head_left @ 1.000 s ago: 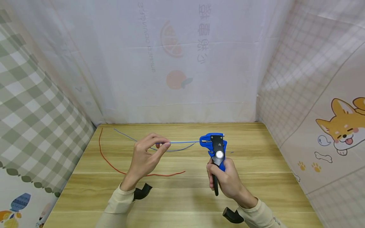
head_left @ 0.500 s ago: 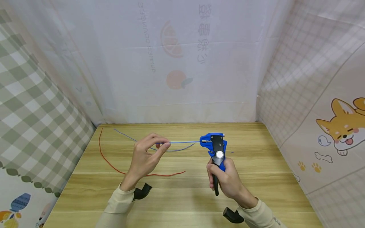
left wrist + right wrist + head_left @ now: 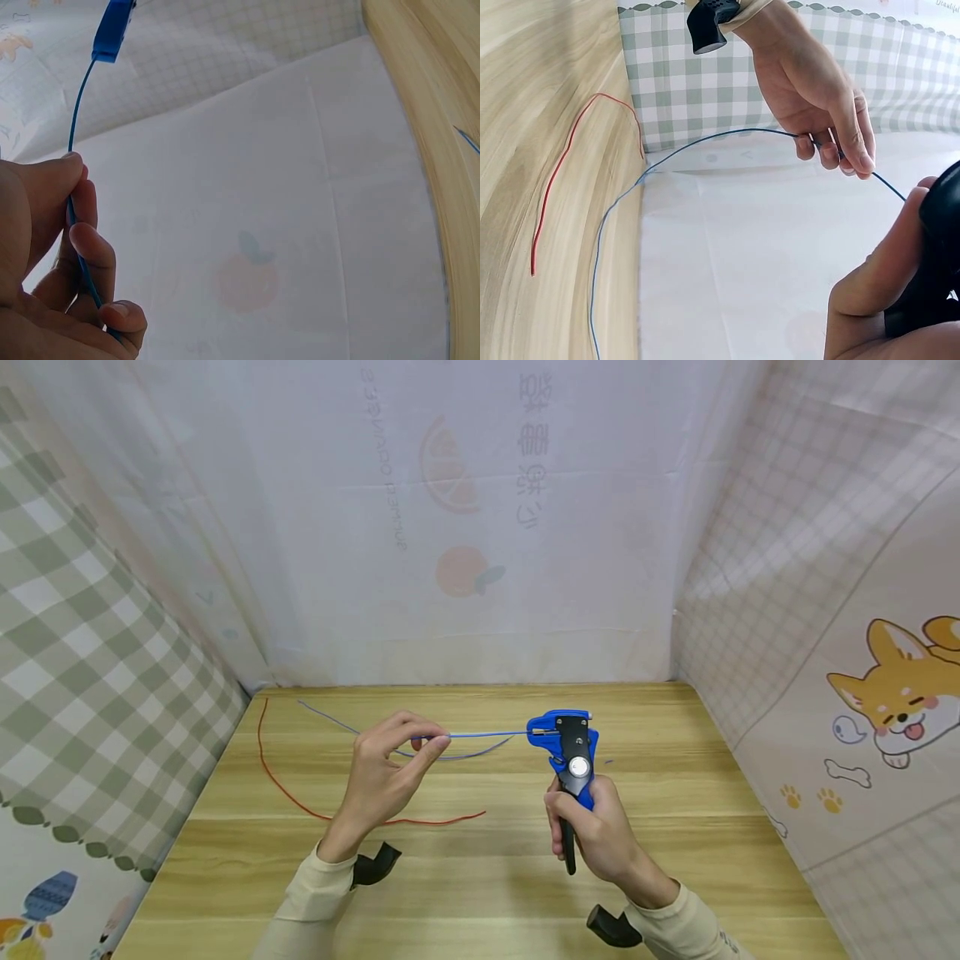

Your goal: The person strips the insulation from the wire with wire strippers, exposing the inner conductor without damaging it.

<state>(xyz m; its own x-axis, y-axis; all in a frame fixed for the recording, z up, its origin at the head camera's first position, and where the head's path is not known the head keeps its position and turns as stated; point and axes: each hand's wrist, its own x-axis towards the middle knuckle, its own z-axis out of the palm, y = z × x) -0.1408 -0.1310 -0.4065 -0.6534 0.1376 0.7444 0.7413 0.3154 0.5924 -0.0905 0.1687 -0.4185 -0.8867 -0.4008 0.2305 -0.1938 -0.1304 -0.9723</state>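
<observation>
My left hand (image 3: 386,768) pinches a thin blue wire (image 3: 487,734) between thumb and fingers, held level above the wooden table (image 3: 480,860). The wire's right end sits in the head of a blue and black wire stripper (image 3: 566,745). My right hand (image 3: 592,831) grips the stripper's handles, head pointing away from me. In the left wrist view the blue wire (image 3: 75,120) rises from my fingers (image 3: 90,247) to the stripper's blue head (image 3: 112,30). The right wrist view shows the left hand (image 3: 817,90) pinching the blue wire (image 3: 705,142), whose tail trails down to the table.
A red wire (image 3: 300,802) lies curved on the left half of the table, also seen as a red wire (image 3: 562,172) in the right wrist view. Fabric walls close in the table: green check on the left, a white sheet behind, a cartoon-dog print on the right.
</observation>
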